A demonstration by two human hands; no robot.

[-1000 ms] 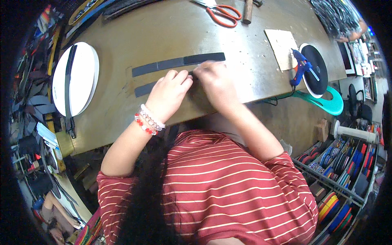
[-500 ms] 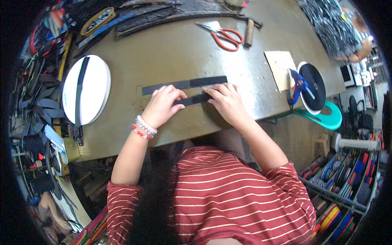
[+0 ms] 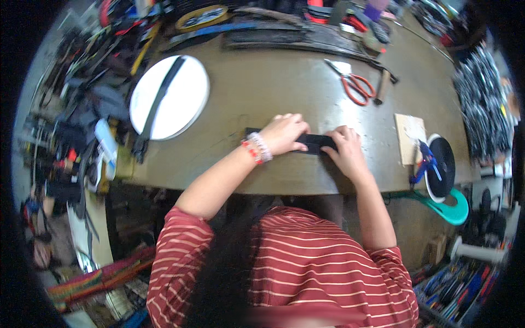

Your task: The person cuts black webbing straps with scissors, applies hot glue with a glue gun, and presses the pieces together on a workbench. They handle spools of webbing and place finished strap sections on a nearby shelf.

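Observation:
Both my hands are over a flat black fabric strip [image 3: 313,143] on the table. My left hand [image 3: 283,134], with beaded bracelets at its wrist, has its thumb and fingers closed on the strip's left part. My right hand [image 3: 348,152] grips the right end between thumb and fingers. A second dark strip appears to lie along the first one's far edge, and its left end [image 3: 250,131] shows beyond my left hand. The hands cover much of both strips, so I cannot tell whether they overlap or only touch.
Red-handled scissors [image 3: 356,87] and a hammer [image 3: 384,86] lie at the far right. A white roll [image 3: 188,101] with a black strap across it sits left. Right are a beige board [image 3: 406,128], blue snips [image 3: 425,164] and a black tape reel [image 3: 442,164] near the table edge.
My hands have brought the shorter strip up to the longer strip, closing the gap between them. The whole view has swung, so things on the table appear farther right and lower.

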